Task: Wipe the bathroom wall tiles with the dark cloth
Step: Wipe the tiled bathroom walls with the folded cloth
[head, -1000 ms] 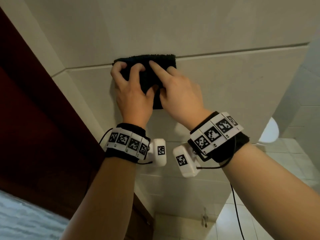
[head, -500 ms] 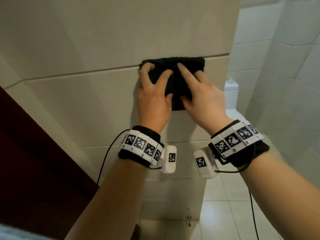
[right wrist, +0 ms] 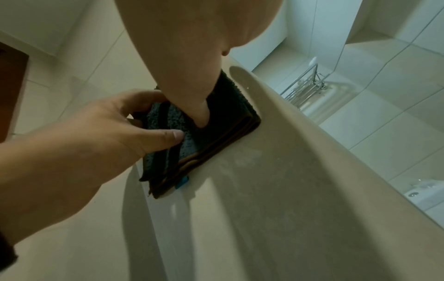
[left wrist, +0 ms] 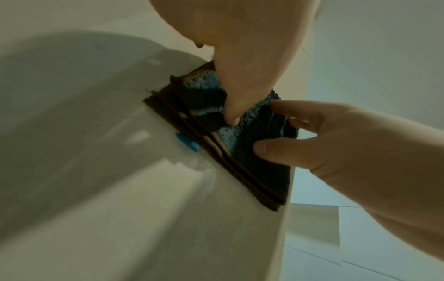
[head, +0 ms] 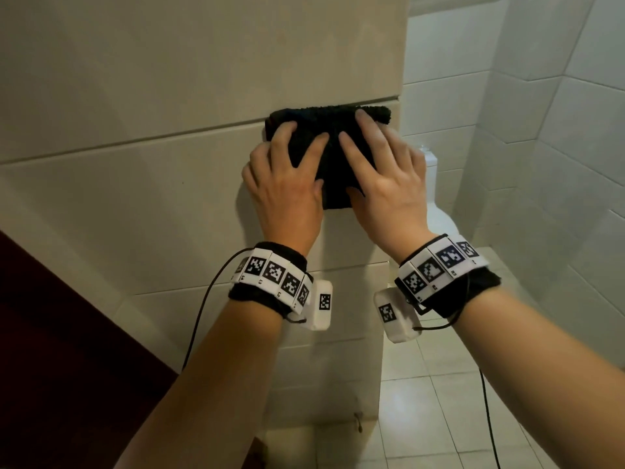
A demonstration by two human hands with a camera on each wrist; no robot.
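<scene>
Fingers of the left hand (head: 287,191) and right hand (head: 389,184) lay spread and nearly straight, pressing the folded cloth (head: 324,143) flat against the wall (head: 135,198), right at its outer corner. Wiping looked under way; the tiles showed no clear mark of what was done, so how much remained couldn't be judged. Glossy beige tiles, a toilet (head: 436,204) beyond the corner, pale floor (head: 439,401), a dark door (head: 67,367) at left.
</scene>
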